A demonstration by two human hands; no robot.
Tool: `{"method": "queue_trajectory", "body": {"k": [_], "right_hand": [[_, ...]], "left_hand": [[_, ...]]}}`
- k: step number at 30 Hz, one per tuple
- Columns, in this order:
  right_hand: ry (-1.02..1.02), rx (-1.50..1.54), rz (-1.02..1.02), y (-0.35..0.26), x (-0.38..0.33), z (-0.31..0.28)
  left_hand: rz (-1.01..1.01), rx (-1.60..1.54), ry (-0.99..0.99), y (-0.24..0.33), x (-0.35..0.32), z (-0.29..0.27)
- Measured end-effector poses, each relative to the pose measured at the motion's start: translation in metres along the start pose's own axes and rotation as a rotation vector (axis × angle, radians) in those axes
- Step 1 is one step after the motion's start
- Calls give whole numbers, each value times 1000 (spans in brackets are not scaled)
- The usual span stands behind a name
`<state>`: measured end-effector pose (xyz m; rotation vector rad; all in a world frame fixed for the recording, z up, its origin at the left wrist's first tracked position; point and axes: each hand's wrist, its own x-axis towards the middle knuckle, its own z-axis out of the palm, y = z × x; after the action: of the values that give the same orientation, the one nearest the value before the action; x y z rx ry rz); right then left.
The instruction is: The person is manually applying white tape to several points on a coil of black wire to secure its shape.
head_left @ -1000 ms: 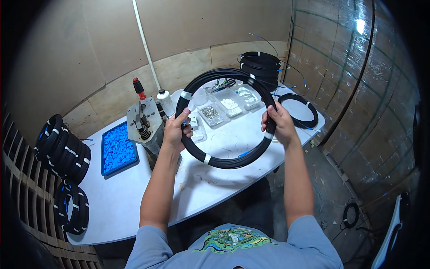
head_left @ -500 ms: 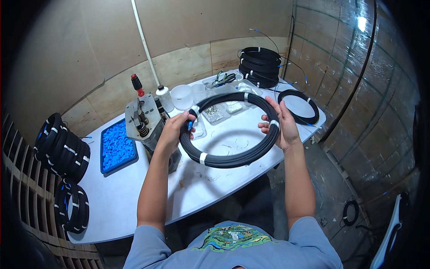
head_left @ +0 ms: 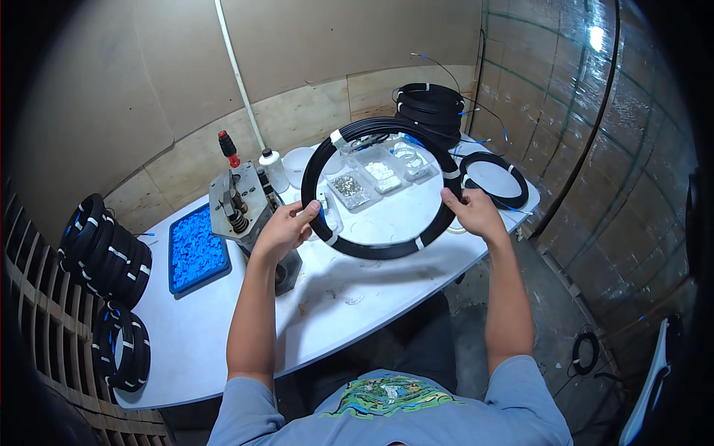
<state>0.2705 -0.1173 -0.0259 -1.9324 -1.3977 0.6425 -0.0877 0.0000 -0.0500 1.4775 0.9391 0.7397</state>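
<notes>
Two hands, the left hand (head_left: 282, 229) and right hand (head_left: 470, 212), grip opposite sides of the black cable coil (head_left: 381, 186) held tilted above the white table (head_left: 223, 327) (white bands bind it), so a slackened grip risks dropping it onto the clear parts trays (head_left: 375, 177).

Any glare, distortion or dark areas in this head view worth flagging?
Head view: strong fisheye bending, with black corners at the rim; a bright glare spot shines on the foil-like wall at upper right; the cable coil held by the left hand and right hand is sharp and evenly lit.
</notes>
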Motion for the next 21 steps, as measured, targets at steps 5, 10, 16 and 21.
{"method": "queue_trajectory", "body": {"k": [5,10,16,21], "right_hand": [[271,194,-303,39,23,36],[194,649,-168,7,13,51],[97,733,-212,8,25,54],[144,559,-232,8,18,64]], "left_hand": [[100,120,208,-14,15,5],[116,-375,342,-12,7,26],[169,-288,235,-11,4,30],[192,-215,241,-4,1,31]]}}
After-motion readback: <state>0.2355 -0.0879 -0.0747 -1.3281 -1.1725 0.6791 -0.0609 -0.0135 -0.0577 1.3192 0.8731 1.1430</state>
